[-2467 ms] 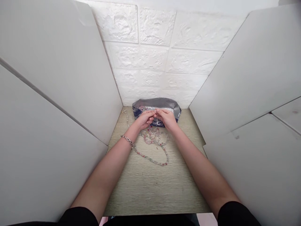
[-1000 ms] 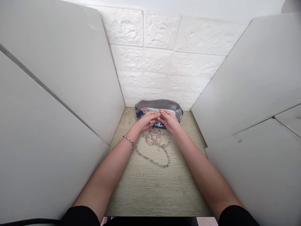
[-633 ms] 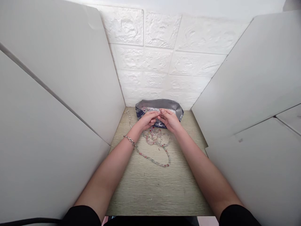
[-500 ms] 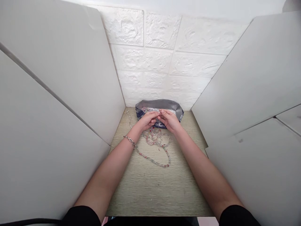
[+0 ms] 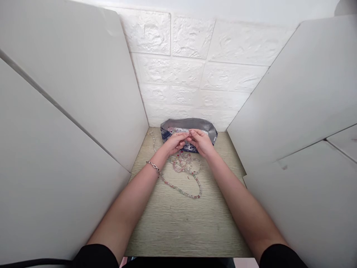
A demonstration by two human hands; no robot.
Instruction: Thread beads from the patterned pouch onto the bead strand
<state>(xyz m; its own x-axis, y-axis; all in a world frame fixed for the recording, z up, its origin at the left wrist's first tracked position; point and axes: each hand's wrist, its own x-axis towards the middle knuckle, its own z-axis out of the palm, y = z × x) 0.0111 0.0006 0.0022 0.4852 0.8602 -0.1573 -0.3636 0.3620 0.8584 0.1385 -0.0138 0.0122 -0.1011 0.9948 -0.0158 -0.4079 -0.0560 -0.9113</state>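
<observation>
My left hand (image 5: pixel 176 142) and my right hand (image 5: pixel 202 142) meet fingertip to fingertip in front of a dark blue bag (image 5: pixel 192 122) with a silver lining. Both are closed in a pinch; whatever lies between the fingers is too small to make out. Inside the open bag, small loose beads (image 5: pixel 171 130) show at the left. Below my hands a long string of beads (image 5: pixel 182 192), pale with pink and red ones among them, lies looped on the tabletop. Its upper part runs up towards my hands, where it is hidden.
The wooden tabletop (image 5: pixel 181 227) is narrow. A white panel (image 5: pixel 83 74) rises on the left and another white panel (image 5: pixel 292 93) on the right. Behind the bag stands a white brick-patterned wall (image 5: pixel 189 70). Pale beads (image 5: pixel 153 141) trail left of the bag.
Almost nothing differs. Both hands keep the same pinch in the same place, and the bead string and bag lie as before.
</observation>
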